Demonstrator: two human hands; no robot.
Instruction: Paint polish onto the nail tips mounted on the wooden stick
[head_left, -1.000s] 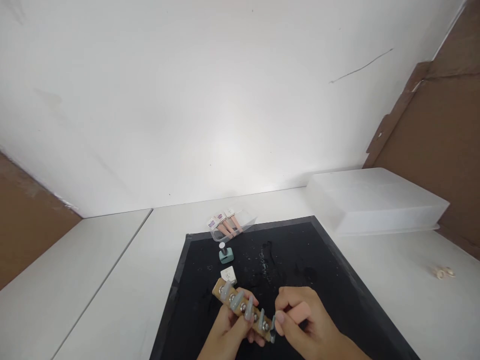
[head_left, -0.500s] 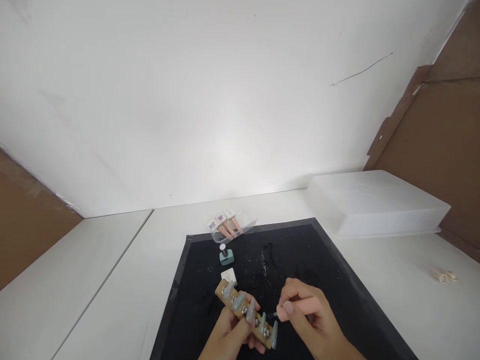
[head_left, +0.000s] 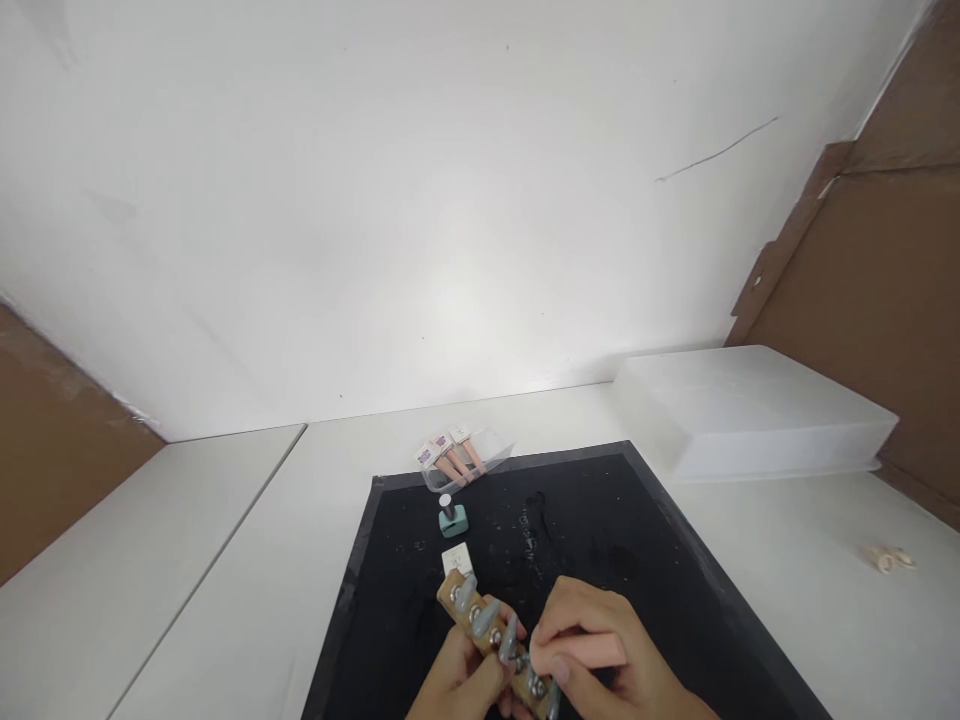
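A wooden strip [head_left: 448, 588] with metal studs carries several grey nail tips [head_left: 487, 618] and slants across the lower middle. My left hand [head_left: 469, 678] is closed round it from below. My right hand [head_left: 611, 655] pinches a pink brush handle [head_left: 592, 650], its tip end close against the nail tips near the strip's lower end; the fine bristles are hard to make out. Just beyond the strip lies a small white block [head_left: 456, 560]. Farther back stands a teal bottle [head_left: 453, 522] with a silver-grey cap.
A clear tray [head_left: 496, 452] with several pink tubes sits at the black mat's [head_left: 585, 510] back edge. A translucent white box [head_left: 780, 450] stands back right. Small beige rings [head_left: 885, 560] lie far right. Brown cardboard panels [head_left: 885, 300] flank both sides.
My right hand has moved left with the pink handle, up to the nail tips. My left hand and the strip have shifted slightly right and toward me.
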